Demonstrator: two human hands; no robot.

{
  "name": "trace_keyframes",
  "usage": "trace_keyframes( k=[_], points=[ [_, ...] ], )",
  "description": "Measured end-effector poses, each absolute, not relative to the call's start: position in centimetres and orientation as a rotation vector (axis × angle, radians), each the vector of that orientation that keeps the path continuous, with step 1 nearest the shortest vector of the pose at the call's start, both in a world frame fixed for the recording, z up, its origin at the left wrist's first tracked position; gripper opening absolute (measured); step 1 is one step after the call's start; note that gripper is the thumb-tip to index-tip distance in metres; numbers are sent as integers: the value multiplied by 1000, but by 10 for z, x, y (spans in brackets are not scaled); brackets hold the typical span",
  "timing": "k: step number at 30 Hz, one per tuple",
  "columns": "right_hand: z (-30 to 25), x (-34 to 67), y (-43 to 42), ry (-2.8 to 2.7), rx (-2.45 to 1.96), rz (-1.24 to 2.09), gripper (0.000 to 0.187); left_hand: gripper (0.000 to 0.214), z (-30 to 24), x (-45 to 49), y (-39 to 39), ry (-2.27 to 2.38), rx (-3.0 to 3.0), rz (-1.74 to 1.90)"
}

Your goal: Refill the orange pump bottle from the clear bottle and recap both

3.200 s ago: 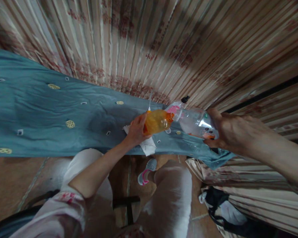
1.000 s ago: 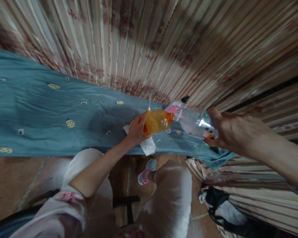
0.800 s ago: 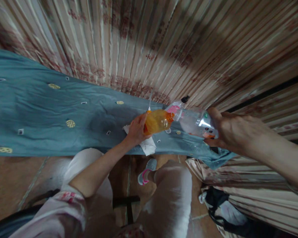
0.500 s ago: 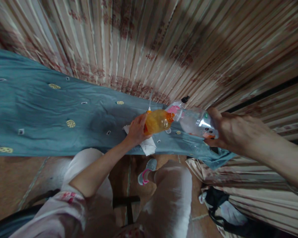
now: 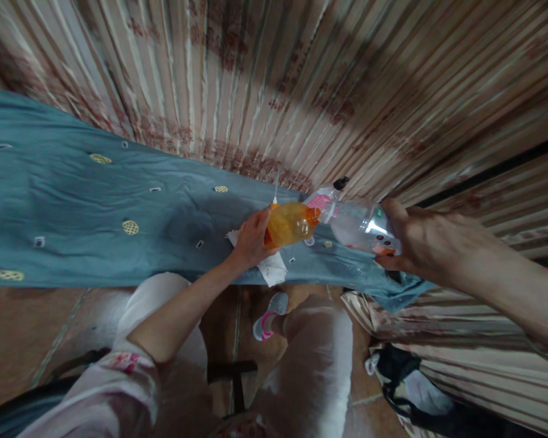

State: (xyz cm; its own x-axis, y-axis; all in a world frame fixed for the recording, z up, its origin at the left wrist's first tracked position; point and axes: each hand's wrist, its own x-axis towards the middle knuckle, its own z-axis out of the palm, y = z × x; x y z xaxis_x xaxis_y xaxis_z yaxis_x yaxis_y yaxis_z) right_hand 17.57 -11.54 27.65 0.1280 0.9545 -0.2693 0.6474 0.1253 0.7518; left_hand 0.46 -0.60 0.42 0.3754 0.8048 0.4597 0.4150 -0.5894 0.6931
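My left hand [image 5: 251, 238] grips a small bottle of orange liquid [image 5: 290, 224] standing on the blue cloth. My right hand [image 5: 422, 240] holds a clear plastic bottle [image 5: 360, 226] tipped on its side, its neck meeting the mouth of the orange bottle. A crumpled white tissue [image 5: 269, 266] lies under and beside my left hand. A pink-labelled bottle with a black cap [image 5: 326, 196] stands just behind the two bottles.
A table covered by a blue patterned cloth [image 5: 95, 213] runs along a striped, flowered curtain [image 5: 274, 85]. My knees in white trousers [image 5: 319, 353] are below the table edge. A dark bag [image 5: 411, 389] lies on the floor at the right.
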Motion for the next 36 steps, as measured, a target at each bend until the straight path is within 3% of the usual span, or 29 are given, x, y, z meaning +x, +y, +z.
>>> trace_keyframes(
  k=[36],
  points=[
    [275, 177, -117, 1549, 1590, 511, 51, 100, 1, 6, -6, 1053, 2185, 1125]
  ],
)
